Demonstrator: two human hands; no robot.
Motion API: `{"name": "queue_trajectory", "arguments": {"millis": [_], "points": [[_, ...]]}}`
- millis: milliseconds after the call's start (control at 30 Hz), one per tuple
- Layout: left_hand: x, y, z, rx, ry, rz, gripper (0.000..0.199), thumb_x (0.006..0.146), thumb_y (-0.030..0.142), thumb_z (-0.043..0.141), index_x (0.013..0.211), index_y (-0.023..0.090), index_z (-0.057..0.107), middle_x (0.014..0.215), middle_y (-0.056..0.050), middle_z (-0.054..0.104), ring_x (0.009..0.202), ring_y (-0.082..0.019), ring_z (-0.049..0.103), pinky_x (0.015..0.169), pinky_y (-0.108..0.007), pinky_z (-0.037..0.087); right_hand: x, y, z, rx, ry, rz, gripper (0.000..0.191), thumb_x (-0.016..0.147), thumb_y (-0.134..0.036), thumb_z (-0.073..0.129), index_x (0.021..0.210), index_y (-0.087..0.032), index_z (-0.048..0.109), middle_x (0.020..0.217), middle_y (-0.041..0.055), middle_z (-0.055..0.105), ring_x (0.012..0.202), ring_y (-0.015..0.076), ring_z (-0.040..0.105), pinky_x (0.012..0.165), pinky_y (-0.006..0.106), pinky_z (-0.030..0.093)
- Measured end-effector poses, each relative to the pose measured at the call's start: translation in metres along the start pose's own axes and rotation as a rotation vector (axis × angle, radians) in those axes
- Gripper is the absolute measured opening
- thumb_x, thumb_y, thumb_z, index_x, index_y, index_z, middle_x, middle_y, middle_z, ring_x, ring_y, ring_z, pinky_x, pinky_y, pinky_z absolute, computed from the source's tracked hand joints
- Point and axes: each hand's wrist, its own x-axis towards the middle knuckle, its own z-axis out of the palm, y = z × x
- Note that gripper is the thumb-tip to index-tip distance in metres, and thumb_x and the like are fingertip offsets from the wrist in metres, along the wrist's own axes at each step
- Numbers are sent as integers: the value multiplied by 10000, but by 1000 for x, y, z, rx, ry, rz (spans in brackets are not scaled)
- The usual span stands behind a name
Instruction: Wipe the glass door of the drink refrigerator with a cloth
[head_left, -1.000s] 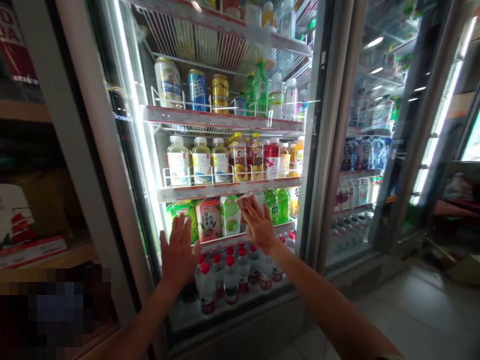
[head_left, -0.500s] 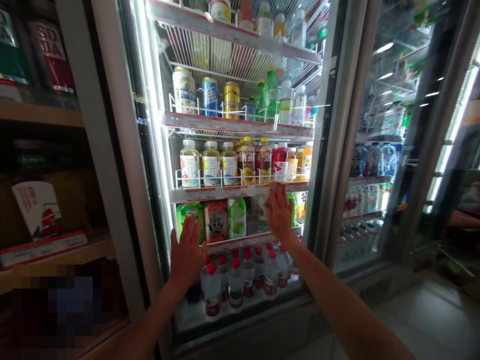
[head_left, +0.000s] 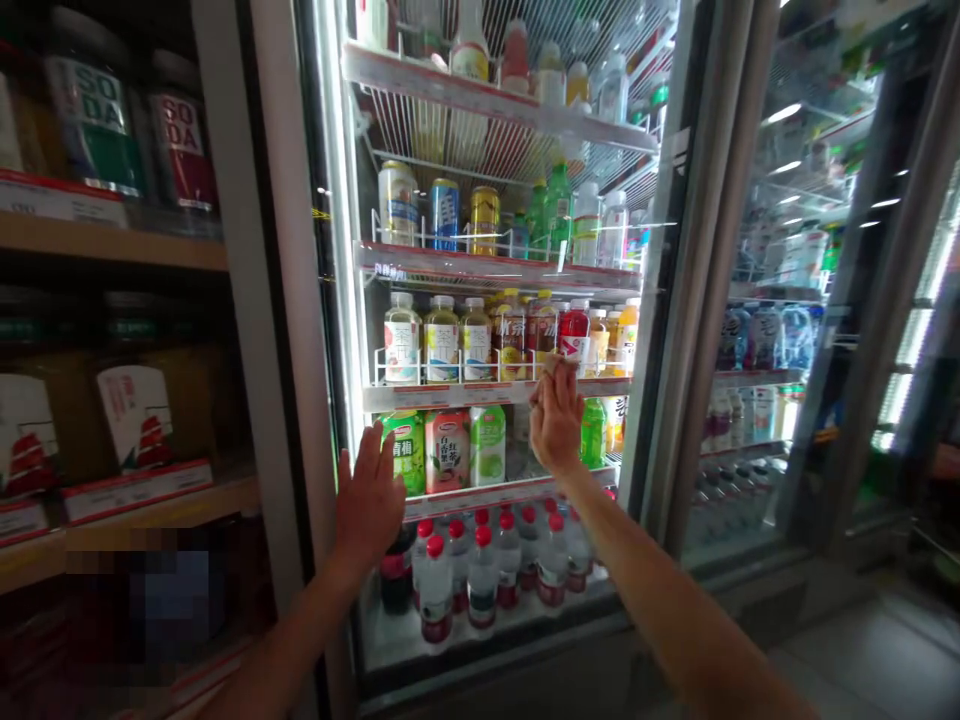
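Observation:
My left hand [head_left: 369, 490] is raised flat with its fingers stretched upward, at the left side of a lit drinks cooler's glass door [head_left: 510, 225]. It looks empty. Behind its fingertips stands a green drink carton [head_left: 405, 450]. My right hand [head_left: 556, 415] reaches up to the same glass, in front of a shelf edge [head_left: 450, 394]. Its fingers are bent and close together. A small pale patch shows at their tips; whether it is a cloth or a reflection I cannot make out. Just above those fingers is a red bottle [head_left: 574, 328] inside the cooler.
Red-capped bottles [head_left: 482, 578] fill the bottom of the cooler. On the left, an open shelf [head_left: 112, 232] carries soda bottles [head_left: 96, 110]. A metal door frame [head_left: 716, 240] separates this cooler from another glass-fronted one [head_left: 765, 400] at right.
The view has shifted left, showing more of the left shelf. My right hand stays by the glass, its fingers now more bent. My left hand remains flat and raised.

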Motion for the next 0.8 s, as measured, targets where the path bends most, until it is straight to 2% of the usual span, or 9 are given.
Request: {"name": "queue_trajectory", "arguments": {"millis": [67,200,267,367,400,567,633,733,800], "points": [[-1,-2,1,0,-2,2,518,853,151,325,1365,90,371,1459,-167,339,1370,-259,294,1122,-509,216,-3,-18,-2,18,-92,-130,614,861,-183,363,1462,-166,237,1513,95,276,1430,258,106,1107,491,196],[0,-7,-3,9,-5,8,507,857,154,309,1351,69,386,1460,-175,332,1373,-264,286,1117,-518,217,-12,-47,-5,70,-284,-570,684,817,-152,406,1468,-233,211,1517,7,281,1433,208,92,1148,454,93],[0,-12,-7,14,0,-3,512,857,159,310,1358,74,376,1464,-171,327,1374,-262,284,1121,-522,203,-6,-49,-4,57,-250,-487,685,818,-144,399,1469,-229,206,1514,21,286,1430,213,114,1145,473,87],[0,-19,-9,26,7,6,515,848,146,309,1354,85,385,1453,-159,352,1360,-250,316,1128,-507,195,4,-55,0,14,-159,-201,661,833,-161,390,1469,-188,212,1525,64,253,1430,253,99,1128,498,134],[0,-21,-9,31,7,18,514,845,141,309,1349,81,392,1448,-160,360,1356,-248,324,1129,-501,197,4,-61,1,15,-159,-192,664,834,-169,392,1471,-183,206,1530,65,239,1432,258,81,1126,496,143],[-3,-32,-14,50,23,12,509,848,144,307,1343,82,405,1438,-163,375,1355,-250,325,1131,-492,198,-11,-106,4,148,-296,-632,696,817,-165,402,1475,-198,179,1526,4,256,1439,203,10,1151,468,63],[-3,-38,-20,47,32,-14,516,849,152,314,1357,95,391,1441,-160,372,1359,-247,319,1136,-487,186,-6,-121,6,179,-274,-608,663,827,-171,398,1465,-192,220,1518,15,276,1439,200,20,1152,479,37],[-1,-49,-30,33,43,-37,559,841,155,331,1398,104,327,1455,-161,347,1363,-245,309,1143,-481,167,10,-138,10,176,-200,-405,636,823,-163,403,1446,-166,279,1523,57,257,1438,235,14,1142,517,51],[1,-55,-35,28,49,-50,595,833,152,337,1424,114,274,1463,-158,333,1367,-244,301,1144,-486,156,13,-149,13,187,-199,-441,657,805,-131,408,1448,-166,276,1519,58,268,1438,237,8,1142,520,70]]}}
